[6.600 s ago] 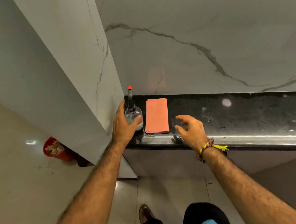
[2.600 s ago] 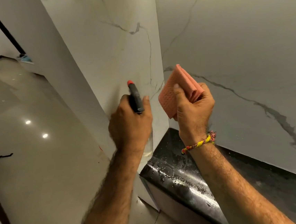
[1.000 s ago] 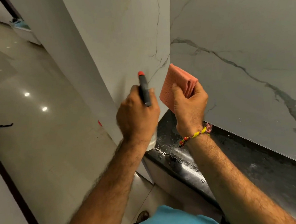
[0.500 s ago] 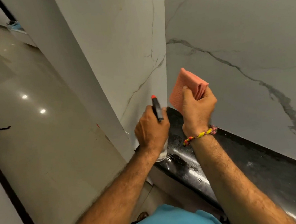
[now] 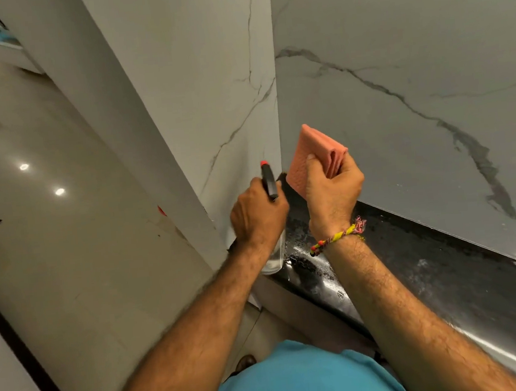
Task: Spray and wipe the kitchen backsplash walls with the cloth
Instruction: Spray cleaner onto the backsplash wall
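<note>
Backsplash (image 5: 394,56): two white marble-veined walls meeting at a corner above a black counter (image 5: 447,271). Head view: left hand (image 5: 257,216), fingers curled round a clear spray bottle (image 5: 273,257), holds it beside the left wall; its black head with red tip (image 5: 268,180) points toward the corner. Right hand (image 5: 332,191) grips a folded pink cloth (image 5: 312,155) between thumb and fingers, raised just right of the bottle, near the corner. A braided band (image 5: 338,236) circles the right wrist. Wet patches glisten on the counter's front edge.
</note>
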